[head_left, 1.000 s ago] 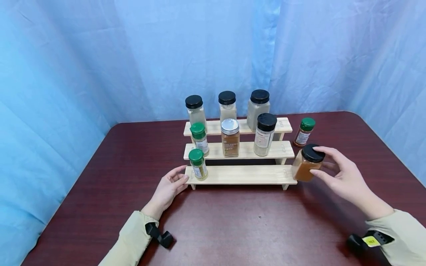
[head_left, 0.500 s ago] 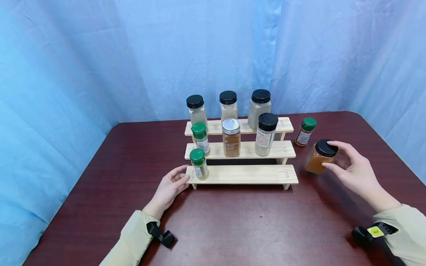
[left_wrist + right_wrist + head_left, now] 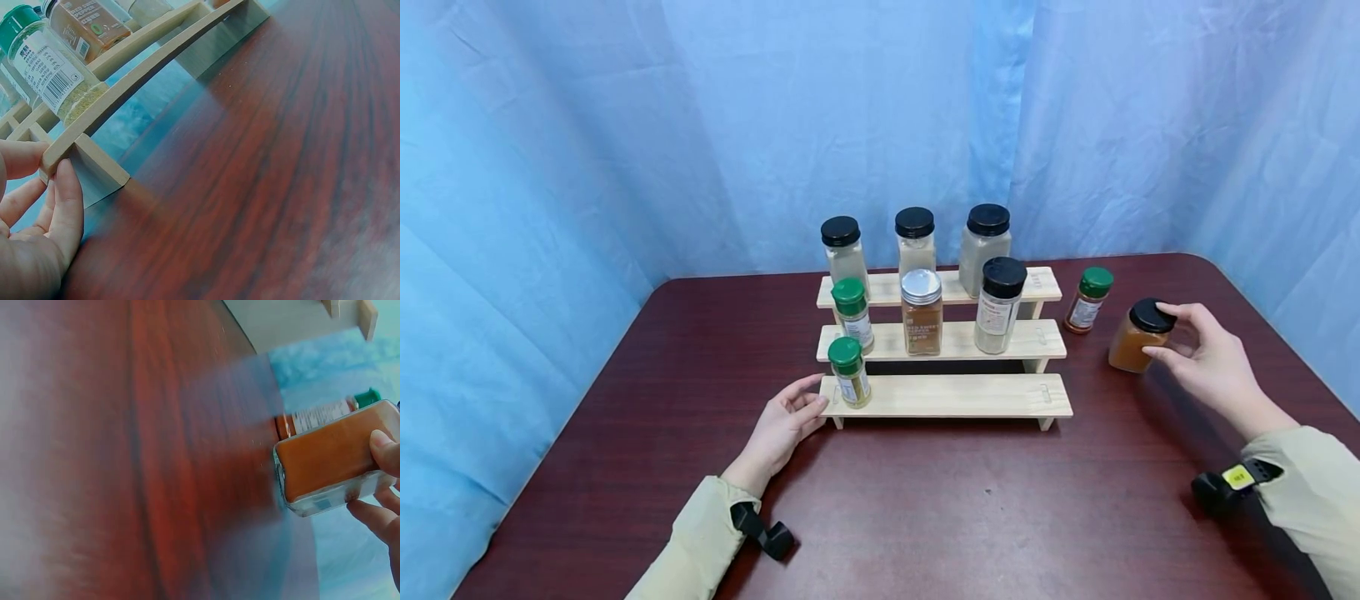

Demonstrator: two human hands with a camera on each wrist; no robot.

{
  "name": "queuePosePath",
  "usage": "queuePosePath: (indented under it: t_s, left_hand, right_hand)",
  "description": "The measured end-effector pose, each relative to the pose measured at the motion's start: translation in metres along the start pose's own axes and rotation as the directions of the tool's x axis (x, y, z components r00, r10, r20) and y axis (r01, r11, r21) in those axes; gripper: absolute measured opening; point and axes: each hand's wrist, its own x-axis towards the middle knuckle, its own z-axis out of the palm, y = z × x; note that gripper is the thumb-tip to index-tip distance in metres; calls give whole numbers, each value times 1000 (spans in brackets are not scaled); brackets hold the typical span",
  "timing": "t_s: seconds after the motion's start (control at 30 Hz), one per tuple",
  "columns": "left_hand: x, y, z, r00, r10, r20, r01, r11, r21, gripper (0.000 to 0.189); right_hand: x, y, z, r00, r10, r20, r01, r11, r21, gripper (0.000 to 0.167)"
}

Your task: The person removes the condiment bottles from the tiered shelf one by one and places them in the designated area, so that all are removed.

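My right hand holds a spice jar of orange-brown powder with a black lid, right of the rack. In the right wrist view the thumb lies on the flat face of the jar; whether its base touches the table I cannot tell. At the left end of the three-step wooden spice rack, my left hand pinches the lowest shelf between thumb and fingers. On that shelf stands a green-capped spice jar, close to the left hand.
Another green-capped jar stands on the table right of the rack. The middle step bears a green-capped jar, a silver-lidded jar and a black-lidded shaker. Black-lidded jars line the top step. Blue curtains surround the table.
My right hand has carried the black-lidded jar from beside the lowest shelf's right end, rightward and back. The left hand stays on the rack's left end.
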Motion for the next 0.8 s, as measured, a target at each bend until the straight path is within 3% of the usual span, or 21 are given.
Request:
queuePosePath:
  t_s: [0.23, 0.47, 0.8]
  left_hand:
    - [-1, 1, 0, 1000, 1, -2, -1, 1000, -6, 49]
    - [-1, 0, 0, 1000, 1, 3, -1, 1000, -6, 49]
    - [0, 0, 0, 1000, -4, 3, 4, 1000, -8, 49]
  right_hand:
    - [18, 14, 0, 999, 33, 2, -33, 999, -38, 57]
    - [31, 39, 4, 1000, 16, -22, -17, 998, -53, 58]
    - [44, 29, -5, 997, 0, 75, 2, 1000, -31, 62]
